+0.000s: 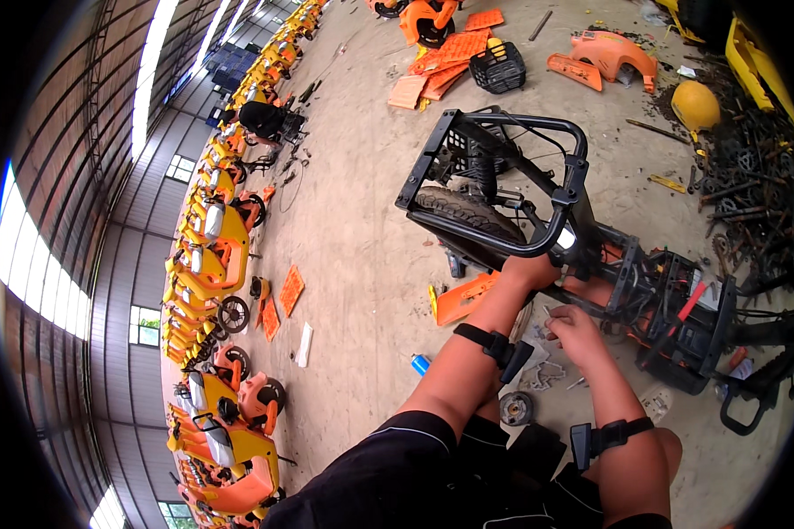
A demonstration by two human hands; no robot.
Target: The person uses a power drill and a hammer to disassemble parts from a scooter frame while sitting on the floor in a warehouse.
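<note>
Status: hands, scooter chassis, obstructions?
Left hand at scooter chassis, fingers hidden. Right hand curled beside it, grip unclear. Possible obstruction: red-handled tool on chassis.

The vehicle frame (577,167) is black, with a red bar (692,301) on it. The scooters (229,256) mix yellow with orange, the stacked panels (454,53) are orange, and the basket (499,78) shows a black grid pattern. The person's clothing (362,476) is black with thin white lines.
</note>
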